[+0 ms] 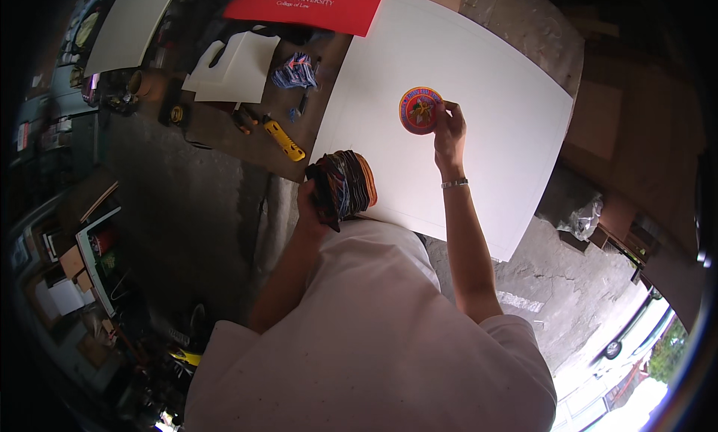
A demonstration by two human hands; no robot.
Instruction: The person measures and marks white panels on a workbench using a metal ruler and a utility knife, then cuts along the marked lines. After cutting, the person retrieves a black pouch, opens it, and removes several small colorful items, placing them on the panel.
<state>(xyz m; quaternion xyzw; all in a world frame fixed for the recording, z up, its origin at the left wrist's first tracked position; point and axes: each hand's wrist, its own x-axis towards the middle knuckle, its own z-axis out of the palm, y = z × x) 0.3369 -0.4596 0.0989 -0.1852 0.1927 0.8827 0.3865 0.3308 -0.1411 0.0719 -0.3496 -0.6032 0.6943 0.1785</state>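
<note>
Between the thumb and fingers of my right hand (450, 136) is a round embroidered patch (419, 112), red with a yellow rim and a figure at its centre. It is over a large white board (381, 80); whether it touches the surface I cannot tell. Close to my body, my left hand (309, 201) grips a thick stack of patches (348, 184) with dark, orange and brown edges. The stack is at the board's near left corner, and it hides most of the fingers of that hand.
Left of the board, a yellow utility knife (283, 139), a striped cloth bundle (295, 71) and a white cut-out sheet (235, 69) lie on the brown tabletop (258, 159). A red printed sheet (307, 9) overlaps the far edge. Clear plastic (585, 216) sits beyond the right side.
</note>
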